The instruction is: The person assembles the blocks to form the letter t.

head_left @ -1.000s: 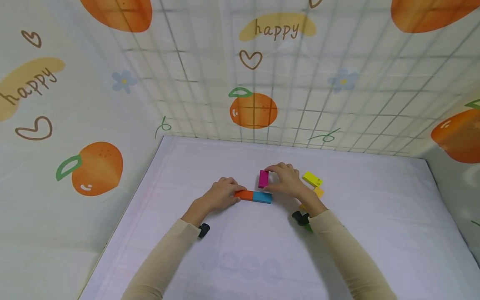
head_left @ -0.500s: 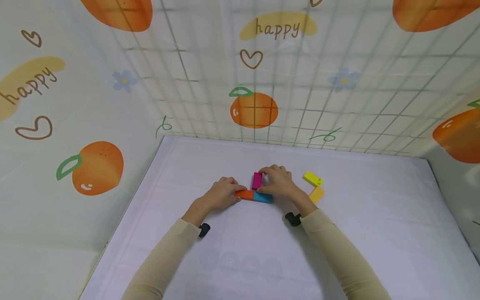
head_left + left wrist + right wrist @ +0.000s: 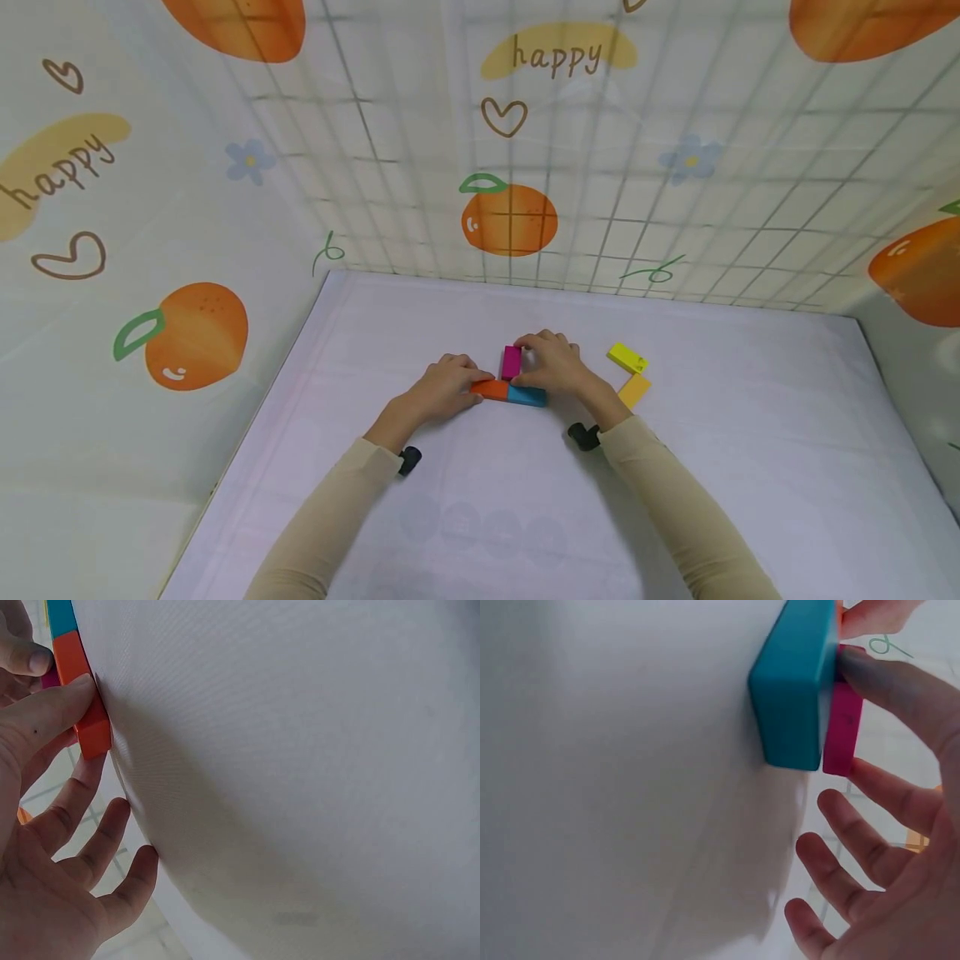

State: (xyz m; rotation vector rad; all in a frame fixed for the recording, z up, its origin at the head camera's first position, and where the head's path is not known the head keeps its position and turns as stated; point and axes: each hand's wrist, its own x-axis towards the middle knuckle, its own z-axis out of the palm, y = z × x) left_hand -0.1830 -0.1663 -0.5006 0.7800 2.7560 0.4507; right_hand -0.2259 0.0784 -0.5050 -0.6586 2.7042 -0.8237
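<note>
An orange block (image 3: 491, 390) and a blue block (image 3: 527, 396) lie end to end on the white table. My left hand (image 3: 442, 390) pinches the orange block at its left end, the thumb (image 3: 64, 705) on its near side. Behind the row stands a magenta block (image 3: 512, 363) crosswise, close to where orange meets blue. My right hand (image 3: 557, 364) holds it between thumb and index finger, its other fingers spread in the right wrist view. Part of the magenta block (image 3: 843, 727) is hidden there by the thumb and the blue block (image 3: 795, 697).
A bright yellow block (image 3: 627, 357) and an amber block (image 3: 634, 390) lie right of my right hand, the amber one partly behind the wrist. A patterned curtain (image 3: 420, 208) hangs along the table's back edge. Dark wrist cameras (image 3: 583, 437) sit at both cuffs.
My right hand has slid left with the magenta block, from behind the blue block to near the orange-blue seam. A green piece earlier visible under the right wrist is now hidden. The left hand stays.
</note>
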